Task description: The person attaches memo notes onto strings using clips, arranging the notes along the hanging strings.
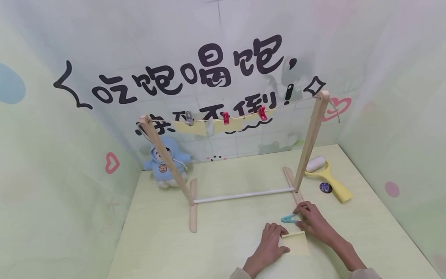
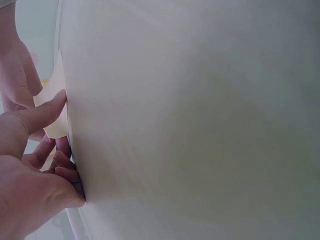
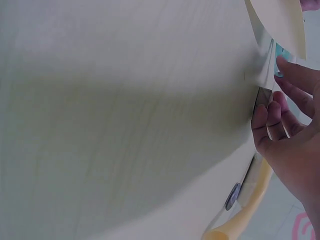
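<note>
My left hand (image 1: 269, 246) holds the left side of a yellow sticky note (image 1: 295, 245), thumb and bent fingers at its edge. The note's top edge stands up slightly in the head view. Just beyond the note, my right hand (image 1: 315, 224) pinches the handle ends of a light-blue clothespin (image 1: 288, 219), which points left. In the right wrist view the clothespin (image 3: 281, 52) is partly hidden behind the note. Behind the hands stands a wooden frame (image 1: 311, 143) with a string, where a grey clip (image 1: 189, 117) and two red clips (image 1: 226, 118) hold yellow notes (image 1: 228, 125).
A blue-hooded plush toy (image 1: 167, 164) sits behind the frame's left post. To the right lie a yellow-handled lint roller (image 1: 339, 190) and a dark round disc (image 1: 325, 188). A white rod (image 1: 244, 195) joins the frame's feet. Printed walls enclose the table (image 1: 156, 248).
</note>
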Demonstrator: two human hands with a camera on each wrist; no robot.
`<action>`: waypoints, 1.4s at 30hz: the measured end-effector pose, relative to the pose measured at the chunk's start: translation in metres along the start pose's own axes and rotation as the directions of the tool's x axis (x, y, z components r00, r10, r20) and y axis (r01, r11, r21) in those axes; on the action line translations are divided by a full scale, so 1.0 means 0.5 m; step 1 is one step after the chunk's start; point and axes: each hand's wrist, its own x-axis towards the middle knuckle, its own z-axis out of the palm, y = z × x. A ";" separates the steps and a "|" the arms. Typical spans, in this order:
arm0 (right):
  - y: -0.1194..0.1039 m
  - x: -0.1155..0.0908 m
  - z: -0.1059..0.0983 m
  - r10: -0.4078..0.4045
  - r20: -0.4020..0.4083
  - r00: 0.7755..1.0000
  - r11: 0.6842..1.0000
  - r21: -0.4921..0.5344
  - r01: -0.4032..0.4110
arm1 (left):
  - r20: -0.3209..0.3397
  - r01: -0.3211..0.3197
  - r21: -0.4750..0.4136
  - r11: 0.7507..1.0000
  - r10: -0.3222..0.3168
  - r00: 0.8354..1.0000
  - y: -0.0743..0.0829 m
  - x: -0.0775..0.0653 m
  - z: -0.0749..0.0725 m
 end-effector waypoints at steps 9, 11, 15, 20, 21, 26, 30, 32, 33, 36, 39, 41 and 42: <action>0.001 -0.007 -0.011 0.097 -0.018 0.995 0.969 0.230 -0.090 | 0.015 -0.006 -0.061 0.998 0.007 1.000 0.002 -0.001 -0.005; 0.000 -0.010 -0.016 0.156 -0.017 0.988 0.948 0.283 -0.144 | 0.035 0.008 -0.081 0.997 -0.005 0.999 0.002 0.001 -0.006; -0.005 -0.015 -0.028 0.304 0.031 0.952 0.890 0.347 -0.296 | 0.063 0.056 -0.167 0.984 -0.046 0.997 -0.001 0.007 -0.009; -0.009 -0.017 -0.042 0.394 0.079 0.916 0.841 0.369 -0.394 | 0.035 0.085 -0.348 0.934 -0.077 0.996 -0.008 0.011 -0.015; -0.009 -0.017 -0.045 0.397 0.073 0.915 0.839 0.375 -0.394 | 0.021 0.078 -0.383 0.921 -0.076 0.997 -0.011 0.011 -0.015; -0.006 -0.014 -0.061 0.380 0.020 0.925 0.848 0.393 -0.357 | -0.073 0.022 -0.515 0.857 -0.070 0.995 -0.025 0.013 -0.018; -0.002 -0.003 -0.080 0.315 -0.036 0.948 0.878 0.390 -0.277 | -0.083 0.077 -0.648 0.758 -0.170 0.982 -0.014 0.022 -0.043; -0.003 0.003 -0.095 0.265 -0.076 0.961 0.894 0.392 -0.216 | -0.063 0.126 -0.714 0.688 -0.242 0.968 0.004 0.029 -0.064; -0.003 0.007 -0.103 0.228 -0.103 0.968 0.904 0.390 -0.172 | -0.060 0.139 -0.735 0.664 -0.268 0.961 0.011 0.034 -0.075; -0.011 0.030 -0.138 0.112 -0.196 0.974 0.934 0.355 -0.036 | -0.086 0.143 -0.770 0.622 -0.323 0.942 0.035 0.054 -0.112; -0.034 0.073 -0.197 0.009 -0.280 0.960 0.954 0.289 0.075 | -0.175 0.086 -0.785 0.614 -0.353 0.919 0.059 0.085 -0.159; -0.059 0.108 -0.248 -0.034 -0.316 0.948 0.962 0.248 0.117 | -0.235 0.054 -0.781 0.623 -0.372 0.898 0.079 0.108 -0.197; -0.072 0.127 -0.277 -0.056 -0.331 0.942 0.965 0.225 0.137 | -0.259 0.043 -0.775 0.631 -0.380 0.888 0.089 0.120 -0.218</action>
